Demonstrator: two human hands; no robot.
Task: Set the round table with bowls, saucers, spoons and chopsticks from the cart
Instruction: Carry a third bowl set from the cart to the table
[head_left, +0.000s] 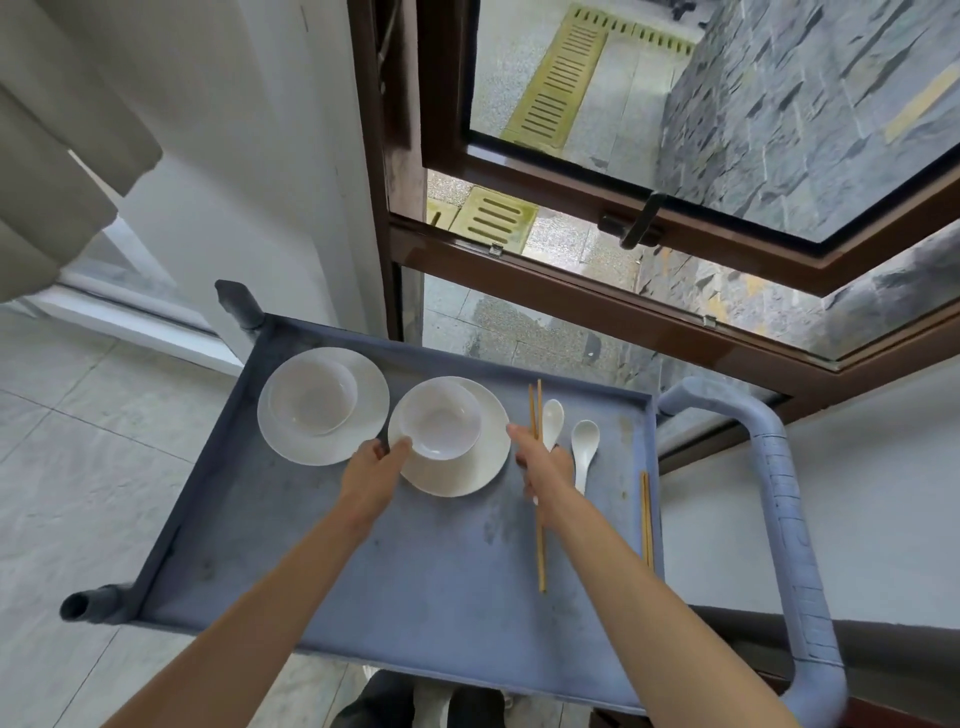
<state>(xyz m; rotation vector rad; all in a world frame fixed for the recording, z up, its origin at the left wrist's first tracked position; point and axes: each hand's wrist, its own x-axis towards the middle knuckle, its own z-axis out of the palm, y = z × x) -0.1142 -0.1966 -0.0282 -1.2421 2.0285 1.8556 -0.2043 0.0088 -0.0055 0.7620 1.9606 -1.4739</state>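
On the blue cart tray (436, 587) stand two white saucers, each with a white bowl on it. My left hand (376, 470) grips the near-left rim of the right saucer (467, 473), thumb beside its bowl (441, 418). The left saucer (363, 415) and its bowl (311, 397) stand untouched. My right hand (540, 460) holds a pair of wooden chopsticks (540, 540) together with a white spoon (553, 415), whose handle is hidden under my fingers. A second spoon (584, 447) and a second pair of chopsticks (645, 519) lie at the tray's right side.
The cart's curved blue handle (784, 499) rises at the right. A brown-framed open window (675, 244) is just behind the cart. A white wall and a curtain (62, 135) are at the left, and grey floor tiles lie left of the cart.
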